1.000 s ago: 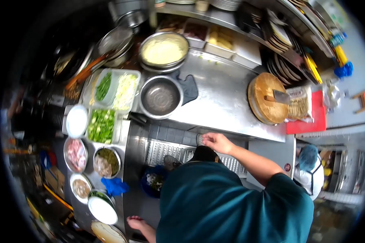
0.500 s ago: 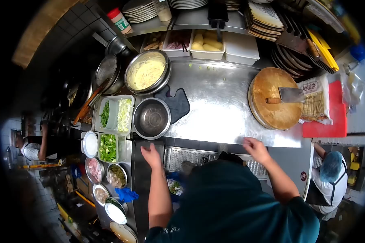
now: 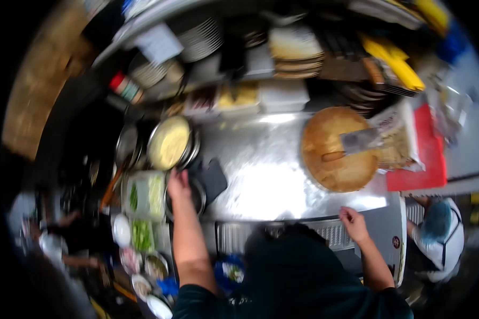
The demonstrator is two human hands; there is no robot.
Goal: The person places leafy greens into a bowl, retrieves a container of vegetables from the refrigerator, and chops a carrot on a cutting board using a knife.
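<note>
Metal bowl (image 3: 199, 198): five o'clock of the left hand (image 3: 179, 183), partly behind it!
Left arm (image 3: 189, 234): stretched toward twelve, grip too blurred to tell.
Right hand (image 3: 352, 222): curled narrow.

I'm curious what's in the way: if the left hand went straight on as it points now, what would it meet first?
Most likely the bowl of yellow food, just ahead of the left hand. Blur leaves their heights unclear, so the hand might pass over it instead.
</note>
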